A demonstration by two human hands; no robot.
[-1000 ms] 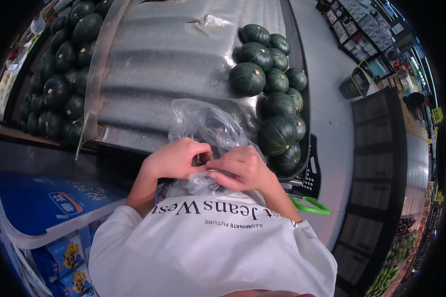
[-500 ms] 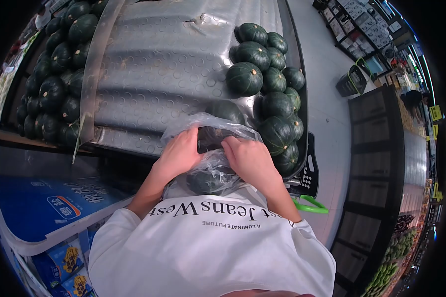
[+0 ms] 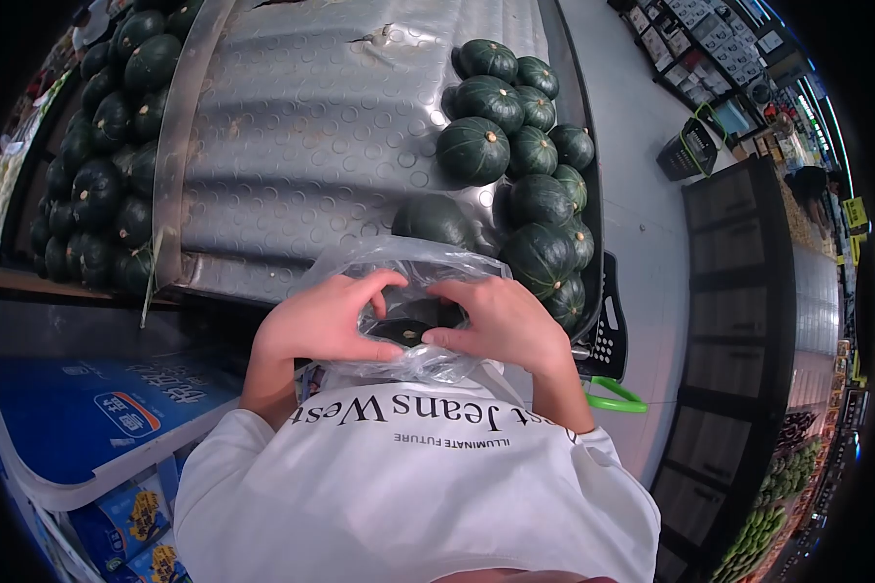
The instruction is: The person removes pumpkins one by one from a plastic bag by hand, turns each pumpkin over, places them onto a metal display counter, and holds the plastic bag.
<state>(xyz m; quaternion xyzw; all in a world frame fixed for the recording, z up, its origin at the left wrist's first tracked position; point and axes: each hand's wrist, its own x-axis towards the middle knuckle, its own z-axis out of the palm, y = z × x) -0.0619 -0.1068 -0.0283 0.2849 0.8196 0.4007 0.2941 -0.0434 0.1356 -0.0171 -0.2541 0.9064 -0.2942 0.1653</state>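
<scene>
A clear plastic bag hangs open in front of my white shirt, with a dark green pumpkin inside. On the bag's left side, my left hand grips the rim with curved fingers. My right hand grips the rim opposite, its thumb close to the other thumb above the pumpkin. Just beyond the bag, another green pumpkin rests on the grey display mat. Several more green pumpkins are grouped along the right edge of the mat.
More dark pumpkins are piled at the far left. A blue box stands at lower left. A black basket with a green handle is right of the display, and another basket stands farther back. Dark cabinets line the right.
The bag's mouth has been opened wider and my hands have moved apart around it. The pumpkin inside now shows through the opening. The view has shifted slightly.
</scene>
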